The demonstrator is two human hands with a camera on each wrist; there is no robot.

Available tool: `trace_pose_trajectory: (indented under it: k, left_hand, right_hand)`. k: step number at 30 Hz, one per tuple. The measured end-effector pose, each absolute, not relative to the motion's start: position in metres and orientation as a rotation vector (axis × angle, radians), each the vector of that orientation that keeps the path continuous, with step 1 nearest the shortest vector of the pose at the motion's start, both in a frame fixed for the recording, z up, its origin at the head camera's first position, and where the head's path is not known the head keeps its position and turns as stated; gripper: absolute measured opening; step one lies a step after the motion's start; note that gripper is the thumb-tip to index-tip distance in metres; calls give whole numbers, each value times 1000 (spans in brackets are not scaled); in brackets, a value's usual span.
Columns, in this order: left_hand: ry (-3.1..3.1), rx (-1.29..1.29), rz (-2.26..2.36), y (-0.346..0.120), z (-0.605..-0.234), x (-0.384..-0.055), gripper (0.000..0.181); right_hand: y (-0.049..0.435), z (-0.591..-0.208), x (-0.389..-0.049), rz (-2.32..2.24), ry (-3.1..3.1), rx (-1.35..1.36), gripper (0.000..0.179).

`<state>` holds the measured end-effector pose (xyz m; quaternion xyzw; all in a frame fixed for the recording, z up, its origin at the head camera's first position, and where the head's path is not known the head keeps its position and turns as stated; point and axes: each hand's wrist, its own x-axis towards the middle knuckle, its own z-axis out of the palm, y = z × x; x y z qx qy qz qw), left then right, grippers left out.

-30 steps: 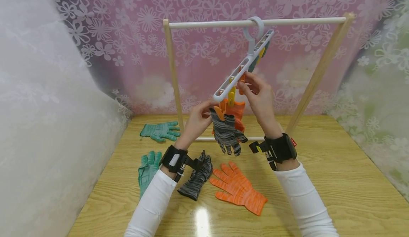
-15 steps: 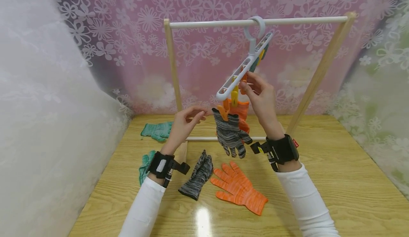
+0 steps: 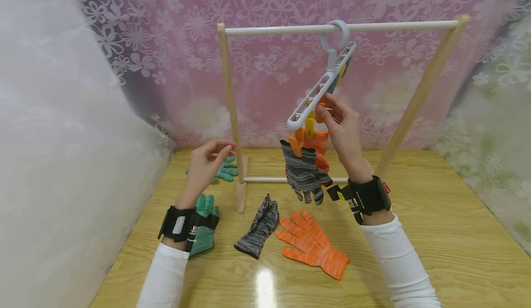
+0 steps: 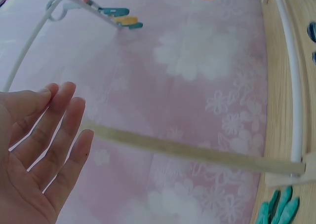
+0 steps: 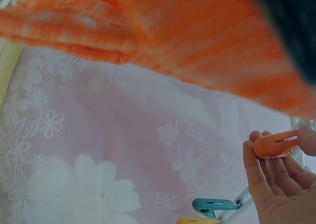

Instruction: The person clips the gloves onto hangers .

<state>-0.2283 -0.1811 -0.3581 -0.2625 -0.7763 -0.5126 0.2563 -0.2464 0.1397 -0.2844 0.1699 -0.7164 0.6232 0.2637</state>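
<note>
A pale grey clip hanger (image 3: 332, 71) hangs by its hook from the rack's white rail. My right hand (image 3: 345, 126) pinches an orange clothespin (image 5: 274, 145) on the hanger between thumb and fingers. From the near end, a grey-black striped knit glove (image 3: 302, 169) hangs in another orange clothespin (image 3: 296, 145). Behind it, an orange glove (image 3: 318, 143) hangs beneath a yellow clothespin (image 3: 309, 127). Left of the hanger, my left hand (image 3: 206, 166) is in the air with fingers loosely bent and nothing in them, overlapping the rack's left post in the head view.
On the wooden table lie an orange glove (image 3: 313, 245), a grey-black glove (image 3: 259, 229) and two green gloves, one (image 3: 226, 172) behind the other (image 3: 203, 241). The rack's right post (image 3: 419, 96) slants down beside my right hand. Teal clothespins (image 5: 212, 205) sit at the hanger's far end.
My left hand has left the striped glove's cuff and moved left, away from the hanger. The right hand keeps its pinch on the orange clothespin. The hanging gloves have shifted slightly right in view.
</note>
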Motion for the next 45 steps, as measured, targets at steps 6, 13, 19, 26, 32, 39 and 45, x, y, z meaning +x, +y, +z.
trace_pose_trajectory:
  k: [6,13,19,26,32,39,45]
  left_hand:
    - [-2164,-661,-1293,-203,-364,-220,17]
    - [-2295,-594,-1105,-234,-376,-208,16]
    - [-2355,-586,-919,-254,-385,-198,13]
    - [-2462,-591,-763,-268,-396,-190,12]
    - [-2582,-632,-562,-272,-406,-185,11]
    - [-2723,-706,-471,-270,-424,-181,10]
    - [-2794,-754,-398,-273,-441,-178,19]
  right_hand:
    - [139,-284,-246,1674,-1937,454,42]
    - [139,-285,-246,1683,-1934,451,41]
    - [140,-285,-245,1671,-1939,454,41]
    - [140,-286,-244,1702,-1933,433,41]
    - [138,-285,-244,1709,-1917,435,42]
    - [138,-284,-245,1717,-1902,439,42]
    - [139,-286,-245,1716,-1913,436,42]
